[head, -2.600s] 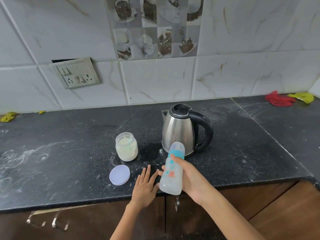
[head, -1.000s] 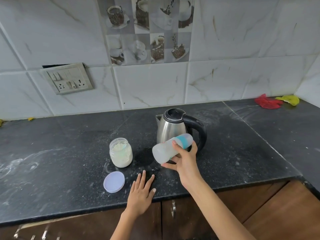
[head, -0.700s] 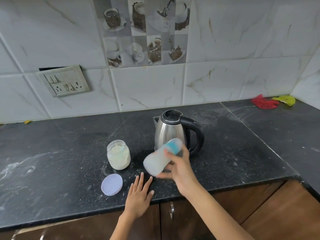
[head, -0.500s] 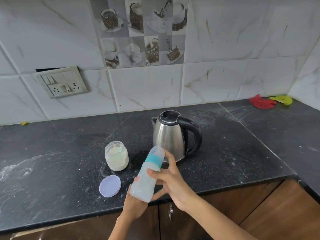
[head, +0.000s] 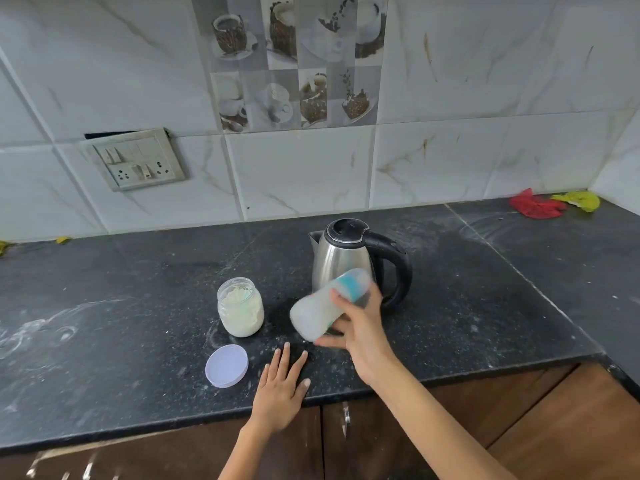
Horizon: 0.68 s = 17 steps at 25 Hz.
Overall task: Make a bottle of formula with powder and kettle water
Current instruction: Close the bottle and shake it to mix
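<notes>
here, a round lid (head: 227, 365) lies on the dark counter (head: 121, 341) beside the open powder jar (head: 240, 306). the left hand (head: 281, 393) rests flat, fingers straight, holding nothing. the right hand (head: 360, 332) grips the tilted, blurred bottle (head: 325, 304) above the counter, before the kettle (head: 349, 261).

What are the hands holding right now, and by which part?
The right hand grips the baby bottle around the middle of its body, tilted nearly sideways. The left hand holds nothing, lying flat on the counter.
</notes>
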Each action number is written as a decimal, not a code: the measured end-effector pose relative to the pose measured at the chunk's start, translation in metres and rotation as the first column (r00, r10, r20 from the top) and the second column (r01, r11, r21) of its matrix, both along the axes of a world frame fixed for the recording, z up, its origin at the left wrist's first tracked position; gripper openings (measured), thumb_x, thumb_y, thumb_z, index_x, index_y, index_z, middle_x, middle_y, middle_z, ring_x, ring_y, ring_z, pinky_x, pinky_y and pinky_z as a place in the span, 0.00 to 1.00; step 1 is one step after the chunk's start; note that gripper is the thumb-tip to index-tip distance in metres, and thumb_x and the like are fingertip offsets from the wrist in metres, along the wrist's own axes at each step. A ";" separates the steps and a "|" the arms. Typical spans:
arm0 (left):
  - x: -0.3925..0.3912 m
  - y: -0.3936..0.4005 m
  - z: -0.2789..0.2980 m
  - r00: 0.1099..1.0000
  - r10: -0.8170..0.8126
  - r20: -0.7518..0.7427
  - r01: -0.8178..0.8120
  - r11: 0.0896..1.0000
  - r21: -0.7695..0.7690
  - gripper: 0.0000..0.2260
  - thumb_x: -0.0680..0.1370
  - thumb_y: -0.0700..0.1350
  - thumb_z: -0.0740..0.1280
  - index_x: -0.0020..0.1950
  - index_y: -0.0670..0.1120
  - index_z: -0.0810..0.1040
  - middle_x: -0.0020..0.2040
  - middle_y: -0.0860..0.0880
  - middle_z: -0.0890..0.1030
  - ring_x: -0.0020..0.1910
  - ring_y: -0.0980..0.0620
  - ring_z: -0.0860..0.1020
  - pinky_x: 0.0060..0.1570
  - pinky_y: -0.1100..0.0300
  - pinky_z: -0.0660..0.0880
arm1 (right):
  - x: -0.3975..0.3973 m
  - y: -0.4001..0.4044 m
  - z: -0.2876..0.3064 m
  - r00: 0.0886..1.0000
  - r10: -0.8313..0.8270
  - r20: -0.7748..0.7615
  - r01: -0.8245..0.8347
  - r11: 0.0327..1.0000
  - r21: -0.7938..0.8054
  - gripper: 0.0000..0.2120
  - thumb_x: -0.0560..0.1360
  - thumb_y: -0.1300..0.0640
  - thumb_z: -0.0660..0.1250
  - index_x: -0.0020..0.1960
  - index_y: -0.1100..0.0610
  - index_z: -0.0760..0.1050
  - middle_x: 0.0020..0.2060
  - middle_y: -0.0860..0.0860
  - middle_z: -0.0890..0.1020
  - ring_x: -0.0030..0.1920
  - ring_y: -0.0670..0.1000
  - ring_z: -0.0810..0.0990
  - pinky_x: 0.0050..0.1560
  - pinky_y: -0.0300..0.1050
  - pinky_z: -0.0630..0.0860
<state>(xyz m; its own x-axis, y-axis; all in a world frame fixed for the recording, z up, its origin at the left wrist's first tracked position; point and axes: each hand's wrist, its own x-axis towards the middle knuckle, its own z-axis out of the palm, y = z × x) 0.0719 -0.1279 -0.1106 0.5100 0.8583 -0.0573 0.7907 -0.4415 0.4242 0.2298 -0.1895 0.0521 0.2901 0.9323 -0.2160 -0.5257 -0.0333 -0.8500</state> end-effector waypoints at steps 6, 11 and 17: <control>-0.001 -0.001 0.002 1.000 -0.001 -0.020 0.001 1.000 0.004 0.24 0.83 0.55 0.51 0.78 0.54 0.48 0.79 0.49 0.42 0.78 0.49 0.41 0.76 0.53 0.41 | 0.005 0.003 0.002 0.999 -0.039 -0.013 0.039 0.999 0.000 0.35 0.74 0.60 0.73 0.71 0.39 0.60 0.62 0.55 0.77 0.52 0.59 0.85 0.38 0.60 0.83; 0.001 -0.002 0.000 0.985 0.047 0.163 -0.036 0.997 -0.074 0.25 0.80 0.51 0.61 0.75 0.49 0.58 0.77 0.48 0.59 0.77 0.48 0.56 0.73 0.62 0.55 | -0.025 -0.018 -0.006 0.967 0.236 0.098 -0.233 0.972 -0.037 0.38 0.66 0.56 0.79 0.66 0.34 0.63 0.58 0.53 0.80 0.51 0.57 0.86 0.37 0.62 0.83; 0.002 -0.002 0.000 0.996 -0.013 0.084 0.020 0.996 -0.084 0.26 0.82 0.52 0.56 0.78 0.51 0.51 0.79 0.50 0.49 0.78 0.47 0.49 0.77 0.53 0.48 | -0.013 -0.009 0.002 0.988 0.119 0.098 -0.121 0.993 0.016 0.35 0.71 0.58 0.76 0.68 0.36 0.61 0.57 0.52 0.81 0.54 0.57 0.85 0.42 0.66 0.82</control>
